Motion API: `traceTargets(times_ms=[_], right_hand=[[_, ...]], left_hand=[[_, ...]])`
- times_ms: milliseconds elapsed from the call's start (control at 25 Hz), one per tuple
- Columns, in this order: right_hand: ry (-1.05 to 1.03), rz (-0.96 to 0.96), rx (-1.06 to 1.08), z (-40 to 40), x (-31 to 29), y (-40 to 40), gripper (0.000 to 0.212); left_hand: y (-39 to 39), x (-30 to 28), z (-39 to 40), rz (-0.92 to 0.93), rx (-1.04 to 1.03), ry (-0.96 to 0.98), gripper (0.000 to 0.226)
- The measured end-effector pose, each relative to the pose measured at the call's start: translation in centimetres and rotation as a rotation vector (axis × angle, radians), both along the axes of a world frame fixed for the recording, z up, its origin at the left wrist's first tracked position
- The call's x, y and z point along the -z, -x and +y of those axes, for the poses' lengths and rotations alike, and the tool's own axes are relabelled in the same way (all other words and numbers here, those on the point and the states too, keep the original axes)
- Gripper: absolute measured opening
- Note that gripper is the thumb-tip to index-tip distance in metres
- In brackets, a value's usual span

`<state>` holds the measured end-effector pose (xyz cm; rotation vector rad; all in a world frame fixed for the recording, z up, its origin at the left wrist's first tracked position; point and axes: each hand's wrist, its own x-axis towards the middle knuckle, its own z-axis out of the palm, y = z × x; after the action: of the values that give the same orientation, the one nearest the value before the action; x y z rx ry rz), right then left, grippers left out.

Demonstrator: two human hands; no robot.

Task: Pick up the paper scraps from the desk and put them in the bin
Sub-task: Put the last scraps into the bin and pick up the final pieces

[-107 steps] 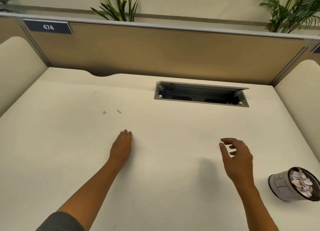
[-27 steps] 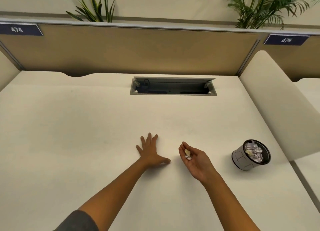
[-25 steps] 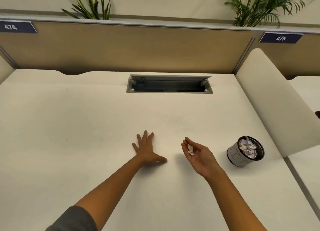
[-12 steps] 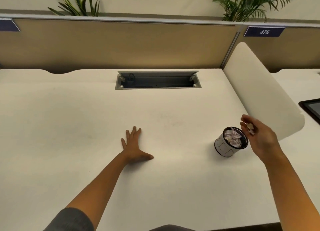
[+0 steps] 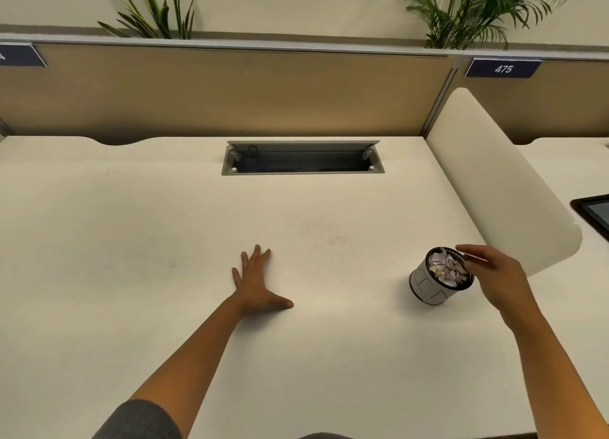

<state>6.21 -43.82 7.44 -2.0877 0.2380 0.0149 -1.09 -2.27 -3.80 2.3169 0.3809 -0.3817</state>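
A small round white bin [image 5: 428, 290] with a dark rim stands on the cream desk [image 5: 131, 227] at the right, filled with crumpled paper scraps [image 5: 446, 268]. My right hand [image 5: 494, 277] hovers at the bin's right rim, palm turned down, fingers spread over the opening with nothing visible in them. My left hand [image 5: 255, 283] lies flat on the desk near the middle, fingers apart, holding nothing. I see no loose scraps on the desk surface.
An open grey cable tray [image 5: 303, 158] is sunk into the desk's far side. A tan partition [image 5: 230, 89] runs along the back, with plants behind. A curved white divider [image 5: 487, 174] borders the right; a dark tablet [image 5: 593, 212] lies beyond it.
My right hand carried the scraps from the desk's middle to the bin and turned palm down over it; the scraps no longer show in it. The left hand stayed flat.
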Motion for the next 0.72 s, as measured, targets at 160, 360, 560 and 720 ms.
traceTargets(times_ms=[160, 360, 560, 720], right_hand=[[0.269, -0.105, 0.031, 0.7, 1.2, 0.8, 0.011], [0.374, -0.076, -0.011, 1.5, 1.7, 0.6, 0.019], [0.312, -0.12, 0.094, 1.7, 1.2, 0.6, 0.019], [0.274, -0.243, 0.109, 3.4, 0.4, 0.7, 0.016]], left_hand=[[-0.1, 0.2, 0.2, -0.001, 0.004, -0.001, 0.135], [0.0, 0.6, 0.5, -0.004, 0.019, -0.024, 0.135], [0.0, 0.5, 0.7, 0.001, 0.008, -0.065, 0.133], [0.0, -0.2, 0.7, 0.017, -0.021, -0.14, 0.128]])
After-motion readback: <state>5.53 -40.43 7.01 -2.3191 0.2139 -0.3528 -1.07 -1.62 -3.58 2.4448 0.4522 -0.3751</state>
